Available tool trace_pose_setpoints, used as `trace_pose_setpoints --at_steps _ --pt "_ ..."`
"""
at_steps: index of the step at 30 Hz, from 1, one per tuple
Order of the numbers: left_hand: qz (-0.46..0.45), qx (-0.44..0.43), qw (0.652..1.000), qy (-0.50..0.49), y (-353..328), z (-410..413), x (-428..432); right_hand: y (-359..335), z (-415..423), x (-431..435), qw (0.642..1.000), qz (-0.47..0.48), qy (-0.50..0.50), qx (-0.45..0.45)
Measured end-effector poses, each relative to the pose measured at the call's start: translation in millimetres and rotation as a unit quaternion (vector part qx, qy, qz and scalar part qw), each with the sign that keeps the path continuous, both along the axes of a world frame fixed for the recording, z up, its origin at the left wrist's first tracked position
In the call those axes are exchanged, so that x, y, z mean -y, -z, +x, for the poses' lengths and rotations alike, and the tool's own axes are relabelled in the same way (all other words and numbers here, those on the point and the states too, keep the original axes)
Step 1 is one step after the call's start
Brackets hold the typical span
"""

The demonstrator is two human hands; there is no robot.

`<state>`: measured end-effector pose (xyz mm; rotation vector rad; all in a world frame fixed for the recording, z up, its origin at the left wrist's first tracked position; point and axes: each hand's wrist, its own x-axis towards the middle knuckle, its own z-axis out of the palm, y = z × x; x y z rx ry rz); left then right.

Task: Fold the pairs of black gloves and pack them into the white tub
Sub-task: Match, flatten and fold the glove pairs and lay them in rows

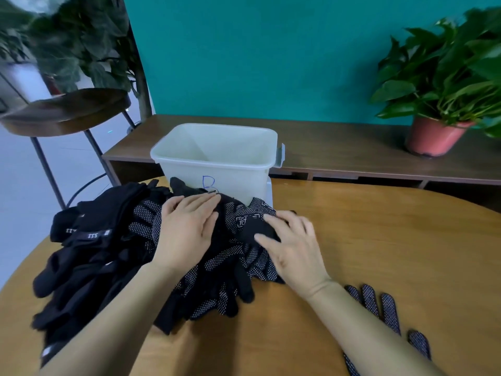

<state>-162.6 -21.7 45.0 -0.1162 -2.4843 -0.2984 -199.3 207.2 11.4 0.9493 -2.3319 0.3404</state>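
Note:
A big heap of black gloves (108,256), many with white grip dots, covers the left and middle of the wooden table (379,240). My left hand (187,226) lies flat on top of the heap with straight fingers. My right hand (292,245) rests on the heap's right side, its fingers spread over a dotted glove; I cannot tell if the thumb pinches it. The white tub (217,156), marked with a blue letter B, stands just behind the heap and looks empty. One dotted glove (385,313) lies apart at the lower right, partly under my right forearm.
A low brown shelf (339,147) runs behind the table and carries a potted plant (439,104) at the right. A round stool (65,109) stands off the table's left side, with another plant behind it. A teal wall closes the back.

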Motion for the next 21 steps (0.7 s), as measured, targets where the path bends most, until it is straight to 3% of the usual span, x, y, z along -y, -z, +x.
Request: trace_pose_setpoints --at_steps 3,10,13,16,19,21 --pt "0.04 0.033 0.998 0.02 5 7 -10 17 15 0 0.996 0.057 0.018 0.069" --pt "-0.02 0.09 0.994 0.063 7 -10 -32 1 10 3 0.993 -0.085 0.03 0.079" --pt "-0.02 0.141 0.988 0.067 11 -17 -40 -3 5 5 0.988 -0.097 0.053 0.111" --pt "-0.009 0.12 0.99 0.068 6 -17 -42 -18 5 4 0.976 -0.147 0.051 0.153" --pt "0.107 0.108 0.984 0.093 -29 -14 -44 -65 2 0 0.955 -0.228 0.033 0.187" --pt "0.284 0.153 0.935 0.15 -72 -6 -50 -108 3 -5 0.92 -0.303 0.008 0.247"
